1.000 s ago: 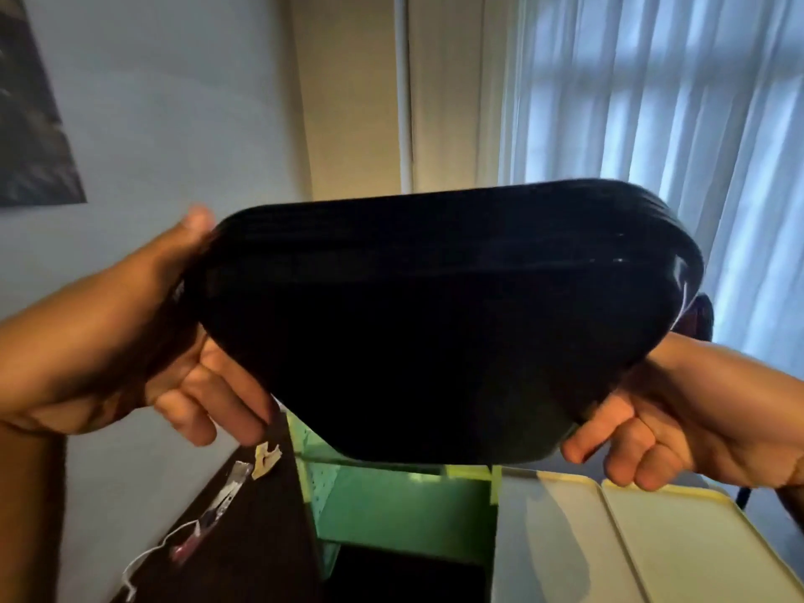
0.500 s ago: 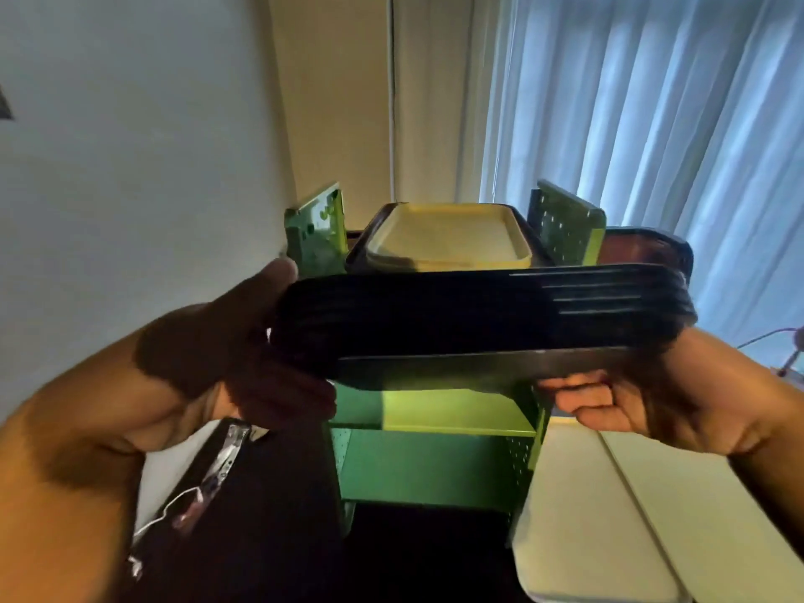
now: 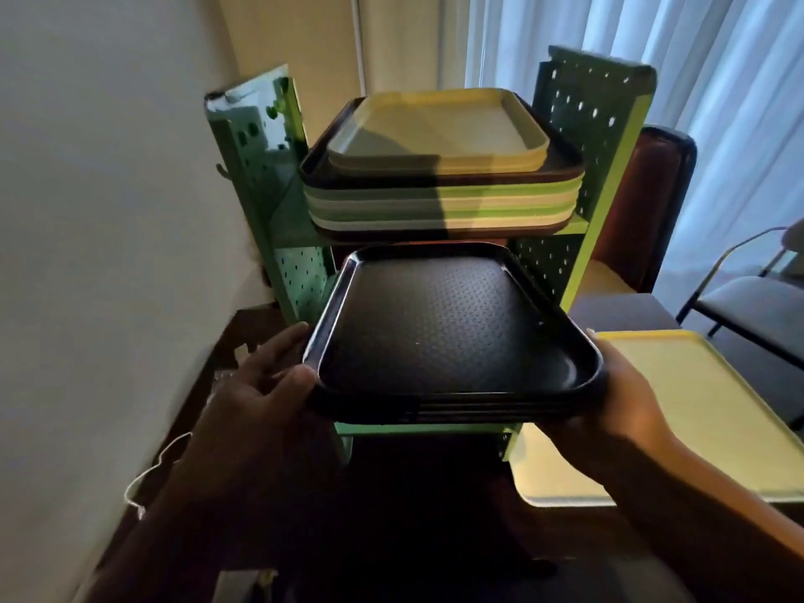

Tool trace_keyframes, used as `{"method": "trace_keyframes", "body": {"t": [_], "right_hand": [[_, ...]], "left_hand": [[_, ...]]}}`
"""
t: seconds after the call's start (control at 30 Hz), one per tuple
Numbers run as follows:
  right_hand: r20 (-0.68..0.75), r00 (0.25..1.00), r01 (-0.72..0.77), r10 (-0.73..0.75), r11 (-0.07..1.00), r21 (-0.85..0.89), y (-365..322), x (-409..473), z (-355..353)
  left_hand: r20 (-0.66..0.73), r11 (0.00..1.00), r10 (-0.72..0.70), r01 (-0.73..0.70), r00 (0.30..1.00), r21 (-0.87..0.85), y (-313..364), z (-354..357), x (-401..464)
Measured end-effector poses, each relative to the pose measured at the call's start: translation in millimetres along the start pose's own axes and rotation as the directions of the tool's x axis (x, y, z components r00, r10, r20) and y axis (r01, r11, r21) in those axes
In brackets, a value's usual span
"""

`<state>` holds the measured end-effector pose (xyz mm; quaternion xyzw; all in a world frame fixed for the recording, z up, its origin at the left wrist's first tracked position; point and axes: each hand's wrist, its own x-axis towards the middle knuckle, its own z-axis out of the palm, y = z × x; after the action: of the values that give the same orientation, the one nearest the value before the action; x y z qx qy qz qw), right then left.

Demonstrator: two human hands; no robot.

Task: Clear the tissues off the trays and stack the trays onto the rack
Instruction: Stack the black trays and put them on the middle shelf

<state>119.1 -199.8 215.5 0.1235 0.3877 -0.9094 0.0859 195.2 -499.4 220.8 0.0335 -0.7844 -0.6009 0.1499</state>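
**Black trays lined up at the middle shelf**

Dim corner, bare wall on my left, curtains (image 3: 652,58) glowing on the right. Biggest thing ahead is the green rack (image 3: 596,137), its top shelf already loaded with a mixed pile (image 3: 439,185) of trays, a yellow one uppermost. Below that, I've got the black stack (image 3: 448,324), several trays nested, held level with its far edge at the mouth of the middle shelf, no tissue on the top one. To the right, a yellow tray (image 3: 696,411) waits on the table, bare as far as I see.

Left hand (image 3: 256,385) clamps the near-left corner, thumb on the rim, fingers underneath. Right hand (image 3: 626,398) grips the near-right corner, fingers out of sight below.

My worry: the gap under the top shelf looks tight. Tilt up and the far edge could catch it; go in crooked and a corner may knock a perforated side panel and shift the nested trays.
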Motion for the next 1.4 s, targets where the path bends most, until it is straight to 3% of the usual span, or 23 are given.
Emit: {"method": "trace_keyframes", "body": {"t": [0.1,0.17,0.23,0.33,0.47,0.6,0.9,0.97,1.03,1.17,1.3,1.4], "right_hand": [[0.009,0.985,-0.169,0.170,0.984,-0.060,11.2,2.4,-6.5],[-0.007,0.980,-0.195,0.197,0.969,-0.154,20.4,0.3,-12.6],[-0.021,0.985,-0.174,0.174,0.952,-0.251,33.0,-2.5,-20.6],[0.000,0.975,-0.213,0.220,0.944,-0.253,53.7,-6.7,-28.6],[0.043,0.966,-0.229,0.255,0.922,-0.312,53.7,6.3,-27.0],[0.013,0.961,-0.241,0.275,0.863,-0.445,37.7,24.4,-17.6],[0.028,0.935,-0.293,0.354,0.813,-0.504,24.5,45.5,-20.9],[0.053,0.930,-0.295,0.363,0.826,-0.481,21.0,47.3,-34.0],[0.067,0.933,-0.289,0.355,0.844,-0.452,14.4,50.7,-52.0],[-0.121,0.969,-0.245,0.213,0.819,-0.518,-14.5,65.1,-96.0],[-0.295,0.954,-0.229,0.058,0.777,-0.586,-58.0,97.5,-153.3],[-0.380,0.925,-0.268,-0.001,0.705,-0.656,-90.2,125.9,-206.2]], "left_hand": [[-0.066,0.994,-0.105,0.104,0.992,-0.023,-16.1,10.0,0.1],[-0.093,0.992,-0.109,0.114,0.990,0.047,-29.8,19.5,-2.7],[-0.133,0.990,-0.097,0.110,0.986,0.092,-35.6,28.5,-5.2],[-0.177,0.969,-0.072,0.111,0.981,0.219,-37.6,31.6,-1.1],[-0.261,0.892,0.054,0.071,0.964,0.446,-33.3,36.2,7.7],[-0.238,0.791,0.142,0.035,0.961,0.611,-28.6,51.5,20.1],[-0.199,0.762,0.124,0.036,0.972,0.647,-6.4,69.7,18.5],[-0.144,0.783,0.190,-0.062,0.971,0.619,10.1,90.2,7.2],[0.006,0.807,0.244,-0.207,0.970,0.553,21.5,119.4,0.3],[0.318,0.830,0.258,-0.377,0.912,0.411,20.4,201.2,3.7],[0.484,0.871,0.219,-0.393,0.847,0.295,3.1,296.7,20.5],[0.538,0.907,0.030,-0.249,0.842,0.340,-17.1,367.8,39.1]]}}
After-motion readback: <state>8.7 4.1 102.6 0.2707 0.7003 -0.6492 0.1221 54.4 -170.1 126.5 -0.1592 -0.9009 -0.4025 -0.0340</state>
